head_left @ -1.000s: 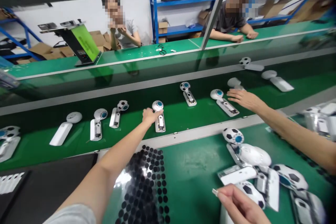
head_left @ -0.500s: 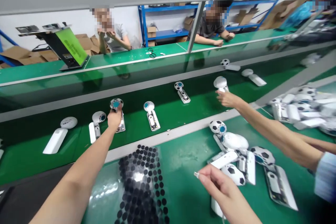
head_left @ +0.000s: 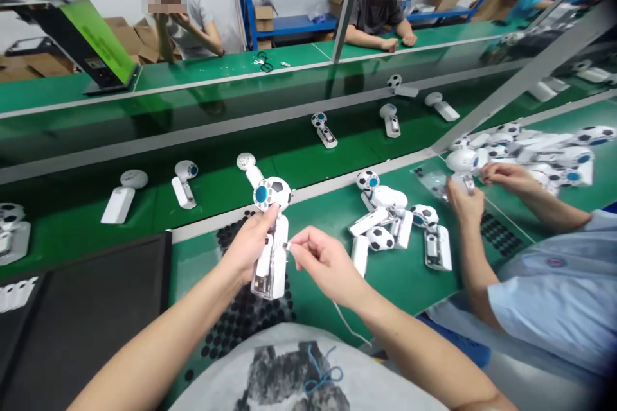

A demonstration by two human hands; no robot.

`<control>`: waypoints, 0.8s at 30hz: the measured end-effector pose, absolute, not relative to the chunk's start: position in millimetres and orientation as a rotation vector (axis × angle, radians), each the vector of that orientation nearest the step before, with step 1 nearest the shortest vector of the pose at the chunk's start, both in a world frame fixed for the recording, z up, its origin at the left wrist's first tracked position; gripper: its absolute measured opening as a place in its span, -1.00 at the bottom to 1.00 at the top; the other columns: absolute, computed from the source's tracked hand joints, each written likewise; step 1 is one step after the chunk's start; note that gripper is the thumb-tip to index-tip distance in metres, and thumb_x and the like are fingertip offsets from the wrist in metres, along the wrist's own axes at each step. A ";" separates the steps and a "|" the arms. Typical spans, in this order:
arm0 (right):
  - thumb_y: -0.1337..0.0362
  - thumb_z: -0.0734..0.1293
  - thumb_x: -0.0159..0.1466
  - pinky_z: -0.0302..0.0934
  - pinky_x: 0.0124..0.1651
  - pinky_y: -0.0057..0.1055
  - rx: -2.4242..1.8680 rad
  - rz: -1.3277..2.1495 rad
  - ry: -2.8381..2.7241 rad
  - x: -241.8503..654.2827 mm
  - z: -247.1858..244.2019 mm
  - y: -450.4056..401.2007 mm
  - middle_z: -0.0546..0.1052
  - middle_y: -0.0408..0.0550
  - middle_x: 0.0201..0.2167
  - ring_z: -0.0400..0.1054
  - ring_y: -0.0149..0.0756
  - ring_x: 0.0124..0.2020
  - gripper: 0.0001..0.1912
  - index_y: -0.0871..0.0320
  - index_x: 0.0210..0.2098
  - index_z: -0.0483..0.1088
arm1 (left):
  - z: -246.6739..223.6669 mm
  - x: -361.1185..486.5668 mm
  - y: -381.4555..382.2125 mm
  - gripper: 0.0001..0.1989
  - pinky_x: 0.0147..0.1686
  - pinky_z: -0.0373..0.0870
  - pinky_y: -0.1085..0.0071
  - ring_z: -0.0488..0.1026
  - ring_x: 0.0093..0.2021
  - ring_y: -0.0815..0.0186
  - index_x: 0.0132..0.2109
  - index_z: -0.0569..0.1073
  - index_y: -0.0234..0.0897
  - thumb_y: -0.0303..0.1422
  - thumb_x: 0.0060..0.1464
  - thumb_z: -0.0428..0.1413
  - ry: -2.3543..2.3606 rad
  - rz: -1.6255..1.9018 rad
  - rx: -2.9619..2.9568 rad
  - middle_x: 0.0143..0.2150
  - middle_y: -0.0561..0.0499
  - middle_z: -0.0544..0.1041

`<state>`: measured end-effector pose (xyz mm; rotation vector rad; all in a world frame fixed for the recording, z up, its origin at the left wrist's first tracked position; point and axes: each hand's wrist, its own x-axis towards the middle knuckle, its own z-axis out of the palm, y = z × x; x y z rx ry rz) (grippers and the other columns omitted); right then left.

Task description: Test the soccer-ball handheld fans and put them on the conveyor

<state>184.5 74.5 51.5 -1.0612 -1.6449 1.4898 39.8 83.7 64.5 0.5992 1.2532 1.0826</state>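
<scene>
At the centre of the frame the left hand (head_left: 249,245) is closed round the white handle of a fan (head_left: 270,231), holding it upright with its football-patterned head on top, while the right hand (head_left: 324,263) pinches a small part (head_left: 287,246) between thumb and forefinger right against the handle's side. Under them lies a sheet of black dots (head_left: 245,314) on the green bench (head_left: 332,205), and just right of centre sits a pile of fans (head_left: 395,225). At the right a co-worker's hands (head_left: 465,202) hold another fan, and more fans lie along the belt (head_left: 159,180) across the upper half.
</scene>
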 end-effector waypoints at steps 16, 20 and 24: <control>0.32 0.17 0.24 0.08 -0.45 -0.51 -1.083 1.263 -1.898 192.3 47.1 49.2 0.33 -0.24 -0.61 0.18 -0.47 -0.57 -0.91 0.16 -0.39 0.26 | 62.1 44.1 55.5 -0.58 -0.21 0.22 0.41 0.34 -0.20 0.27 -0.04 0.31 -0.30 -0.15 0.01 0.06 1.500 1.019 1.315 -0.18 -0.03 0.42; 0.33 0.16 0.24 0.08 -0.45 -0.51 -1.064 1.311 -1.910 191.0 48.7 55.1 0.32 -0.25 -0.62 0.18 -0.47 -0.57 -0.90 0.15 -0.40 0.25 | 59.7 44.2 55.7 -0.57 -0.19 0.23 0.40 0.35 -0.17 0.23 -0.04 0.31 -0.33 -0.14 0.01 0.05 1.519 1.070 1.210 -0.15 -0.06 0.42; 0.34 0.17 0.22 0.07 -0.46 -0.51 -1.060 1.346 -1.916 189.5 45.3 61.3 0.32 -0.25 -0.63 0.18 -0.47 -0.59 -0.90 0.15 -0.43 0.24 | 54.0 44.3 57.5 -0.58 -0.22 0.23 0.42 0.34 -0.18 0.26 -0.06 0.31 -0.33 -0.15 0.00 0.06 1.489 1.087 1.096 -0.14 -0.06 0.41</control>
